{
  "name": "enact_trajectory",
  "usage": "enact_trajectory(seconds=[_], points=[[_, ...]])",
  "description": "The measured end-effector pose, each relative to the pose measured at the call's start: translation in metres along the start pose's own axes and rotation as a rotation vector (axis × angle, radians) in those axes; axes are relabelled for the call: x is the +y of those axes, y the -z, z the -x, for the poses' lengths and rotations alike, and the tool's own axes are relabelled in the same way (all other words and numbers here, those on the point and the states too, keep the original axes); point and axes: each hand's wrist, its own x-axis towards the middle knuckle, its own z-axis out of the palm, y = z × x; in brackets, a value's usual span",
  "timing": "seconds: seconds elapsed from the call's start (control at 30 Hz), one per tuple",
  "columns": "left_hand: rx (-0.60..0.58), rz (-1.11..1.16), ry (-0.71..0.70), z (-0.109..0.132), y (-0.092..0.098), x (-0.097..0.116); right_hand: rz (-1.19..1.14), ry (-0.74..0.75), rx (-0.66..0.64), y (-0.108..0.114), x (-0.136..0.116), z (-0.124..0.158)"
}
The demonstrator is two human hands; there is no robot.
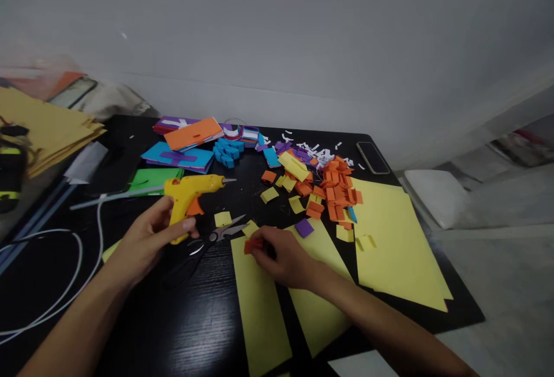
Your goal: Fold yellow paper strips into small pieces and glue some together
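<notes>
My left hand (149, 237) grips a yellow hot glue gun (187, 191) by its handle, near the orange trigger, with the nozzle pointing right. A glue stick (125, 194) sticks out of its back end. Between the thumb and fingers of my right hand (281, 256) is a small folded orange paper piece (253, 245), held over the top of a yellow paper strip (262, 302). Scissors (219, 234) lie partly spread between my hands. Beside my right hand rests another yellow sheet (320, 302), with a purple paper square (304, 227) at its top.
Folded orange pieces (337, 189) are heaped at the back right, near white paper scraps (311, 150) and a phone (373, 157). Large yellow sheets (398, 238) lie at right. Coloured paper stacks (177, 156) stand at the back. A white cable (80, 273) loops on the left.
</notes>
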Motion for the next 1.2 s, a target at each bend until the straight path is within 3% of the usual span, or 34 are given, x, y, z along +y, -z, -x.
enact_trajectory(seconds=[0.07,0.17,0.37,0.57,0.73,0.97,1.2], points=[[-0.100,0.065,0.068,0.003,0.000,0.000,-0.041,0.001,0.092,0.009,0.001,0.001],[-0.152,0.095,0.115,0.003,-0.002,0.000,-0.047,-0.042,0.225,0.026,0.002,0.002],[-0.173,-0.446,-0.037,-0.002,0.002,0.000,0.053,-0.128,0.313,0.045,0.003,0.007],[-0.254,-0.504,0.027,0.002,0.006,-0.002,-0.024,-0.210,0.281,0.036,0.009,0.010],[-0.325,-0.396,0.136,0.003,0.005,-0.002,0.012,-0.153,0.198,0.031,0.010,0.011],[-0.225,0.016,0.371,0.005,-0.009,-0.002,0.320,0.044,0.015,0.024,0.004,0.009],[-0.110,0.050,0.344,0.008,-0.005,0.003,0.412,0.035,-0.011,0.014,0.007,0.009]])
